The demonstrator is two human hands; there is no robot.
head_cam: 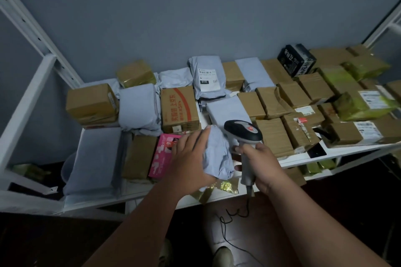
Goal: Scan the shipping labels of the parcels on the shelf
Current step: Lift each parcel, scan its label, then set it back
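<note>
My left hand (191,156) grips a small grey poly-bag parcel (218,154) near the front of the white shelf (303,157), tilting it up on its edge. Its label side is hidden from me. My right hand (260,164) holds the white handle of a grey and black barcode scanner (243,131), whose head sits just right of the parcel and points away from me. A black cable hangs from the scanner's handle to the floor.
Several brown taped boxes and grey bags cover the shelf. A grey bag with a white label (207,77) leans at the back. A pink box (163,155) lies left of my left hand. White uprights (30,34) frame the shelf. Green-wrapped parcels (364,102) lie far right.
</note>
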